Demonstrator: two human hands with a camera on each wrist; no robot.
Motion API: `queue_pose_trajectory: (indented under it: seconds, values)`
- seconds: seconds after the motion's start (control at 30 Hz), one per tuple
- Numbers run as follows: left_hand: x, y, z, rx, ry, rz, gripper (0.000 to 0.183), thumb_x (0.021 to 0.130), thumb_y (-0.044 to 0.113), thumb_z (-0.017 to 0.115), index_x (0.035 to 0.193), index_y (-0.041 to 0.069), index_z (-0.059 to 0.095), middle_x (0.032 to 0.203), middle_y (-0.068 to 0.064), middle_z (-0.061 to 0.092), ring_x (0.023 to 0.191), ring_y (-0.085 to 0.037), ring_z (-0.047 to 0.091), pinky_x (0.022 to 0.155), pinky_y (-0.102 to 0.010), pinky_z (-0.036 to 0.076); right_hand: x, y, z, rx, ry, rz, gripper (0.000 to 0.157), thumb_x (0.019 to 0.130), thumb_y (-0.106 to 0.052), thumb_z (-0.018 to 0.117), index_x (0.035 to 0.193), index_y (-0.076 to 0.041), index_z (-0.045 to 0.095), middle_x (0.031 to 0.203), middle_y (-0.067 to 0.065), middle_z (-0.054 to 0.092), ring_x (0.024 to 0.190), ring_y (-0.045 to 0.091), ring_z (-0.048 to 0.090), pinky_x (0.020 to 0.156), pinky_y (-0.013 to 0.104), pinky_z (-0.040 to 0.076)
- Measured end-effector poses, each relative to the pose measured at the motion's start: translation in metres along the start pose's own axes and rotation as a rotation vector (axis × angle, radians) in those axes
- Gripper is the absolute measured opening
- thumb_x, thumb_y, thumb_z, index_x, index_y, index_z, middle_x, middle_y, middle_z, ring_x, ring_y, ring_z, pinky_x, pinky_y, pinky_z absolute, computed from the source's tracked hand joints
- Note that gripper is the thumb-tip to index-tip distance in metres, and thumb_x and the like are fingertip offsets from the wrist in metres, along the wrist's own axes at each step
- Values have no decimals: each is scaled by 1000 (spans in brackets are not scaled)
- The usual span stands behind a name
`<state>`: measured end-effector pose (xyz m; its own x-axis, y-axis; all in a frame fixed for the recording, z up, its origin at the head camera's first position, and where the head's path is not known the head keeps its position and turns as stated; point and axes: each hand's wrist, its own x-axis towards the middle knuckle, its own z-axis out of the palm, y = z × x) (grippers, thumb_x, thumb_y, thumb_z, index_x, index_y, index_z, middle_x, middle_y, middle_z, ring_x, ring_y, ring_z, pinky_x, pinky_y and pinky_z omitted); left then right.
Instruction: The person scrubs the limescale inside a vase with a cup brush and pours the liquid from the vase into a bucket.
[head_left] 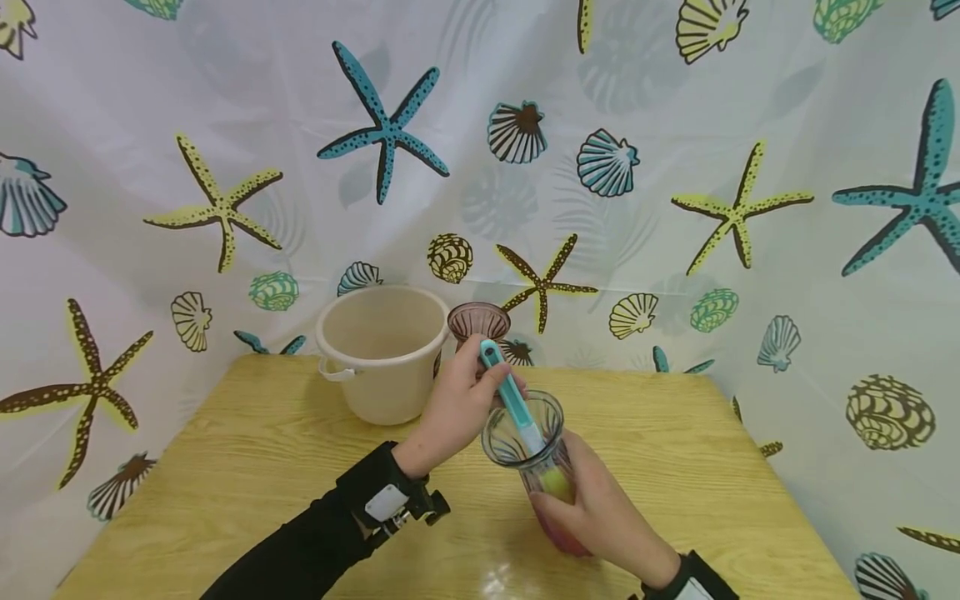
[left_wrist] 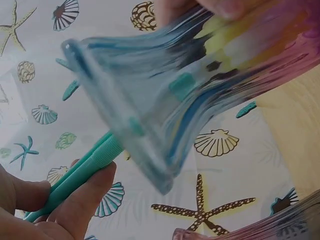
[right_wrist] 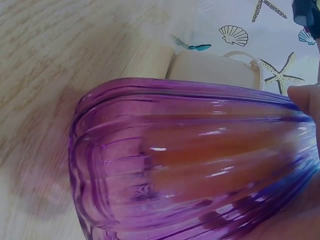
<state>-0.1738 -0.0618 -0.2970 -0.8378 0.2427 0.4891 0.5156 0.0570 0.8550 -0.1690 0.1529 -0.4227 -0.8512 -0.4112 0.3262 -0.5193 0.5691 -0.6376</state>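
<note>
My left hand (head_left: 459,398) pinches the turquoise handle of a bottle brush (head_left: 510,393) between thumb and fingers. The brush reaches down through the flared mouth of a ribbed glass vase (head_left: 557,533), which shades from bluish at the rim to pink-purple at the base. Its yellow head (head_left: 555,483) shows through the glass; from the right wrist it looks orange behind the purple wall (right_wrist: 115,145). My right hand (head_left: 607,512) grips the vase around its narrower part, holding it tilted with its mouth toward the left hand. Part of the head is covered by right-hand fingers.
A cream bucket (head_left: 390,392) with a handle stands at the back left of the wooden table (head_left: 247,467). Beside it is a second, brownish-purple glass vase (head_left: 480,320), partly hidden by my left hand. A shell-and-starfish patterned curtain (head_left: 480,200) surrounds the table's back and sides.
</note>
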Motion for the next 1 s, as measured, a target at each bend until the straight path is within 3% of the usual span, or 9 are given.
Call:
queue_pose_trajectory:
  seconds: [0.13,0.3,0.47,0.77,1.0]
  values:
    - [7,10,-9,10,43,37,8,100,0,44,99,-9,45,86,-27,65,79,-32,64,64,-46,57,0,-2,-1,2,4,31,75,82,-38,73,142,-22,31,122,-3,49,104,8,49,83,43,47]
    - [10,13,-12,11,43,0,9,101,1,43,99,-8,45,86,-25,65,79,-31,64,63,-42,56,0,-3,0,-2,2,59,74,82,-40,74,141,-25,31,121,-5,49,101,8,49,82,41,47]
    - [7,3,-4,-19,-4,-62,10,101,0,42,102,-9,45,91,-30,63,82,-34,63,72,-51,56,-1,-2,1,12,-7,53,75,82,-42,72,142,-26,30,123,-5,48,103,8,49,83,43,47]
    - [-6,-13,13,-2,-75,-126,10,101,0,42,105,-10,43,95,-29,62,86,-30,63,76,-43,56,1,-1,0,49,-20,39,75,83,-36,73,142,-27,28,123,-5,48,106,6,49,88,43,49]
    - [-5,-6,11,-3,-75,-63,7,100,-2,42,102,-9,44,92,-29,63,85,-32,63,75,-42,56,0,-1,-1,46,-17,37,75,84,-36,73,143,-27,27,125,-4,47,108,7,48,89,45,47]
